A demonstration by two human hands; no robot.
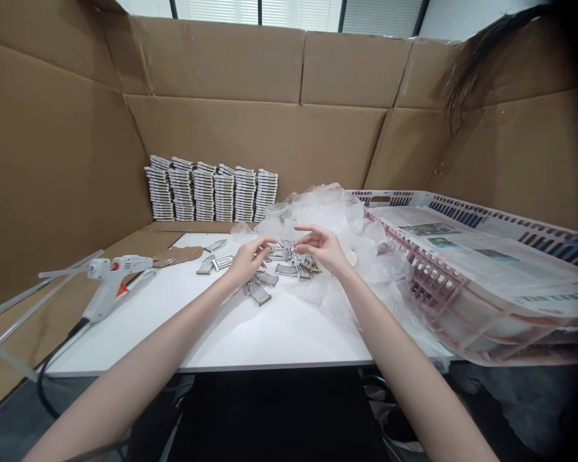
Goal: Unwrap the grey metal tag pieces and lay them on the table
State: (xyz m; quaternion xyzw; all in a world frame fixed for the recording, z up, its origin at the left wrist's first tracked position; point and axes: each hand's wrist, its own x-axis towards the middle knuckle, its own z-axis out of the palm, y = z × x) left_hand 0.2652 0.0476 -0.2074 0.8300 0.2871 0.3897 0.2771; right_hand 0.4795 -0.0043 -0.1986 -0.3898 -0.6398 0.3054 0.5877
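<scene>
Several small flat grey metal pieces with a pointed end and a raised rim lie in a loose heap on the white table. My left hand hovers at the left side of the heap, its fingers curved and apart from the thumb, with nothing visible in it. Across the heap, my right hand is held with fingers stretched out and the thumb below them, also without anything visible in it. One grey piece lies in front of my left hand, and a few others lie farther left.
Tall stacks of similar pieces stand along the cardboard wall. A white glue gun with a black cord lies left, beside clear sticks. Crumpled clear plastic bags spread to the right, next to a pink and white basket holding printed sheets.
</scene>
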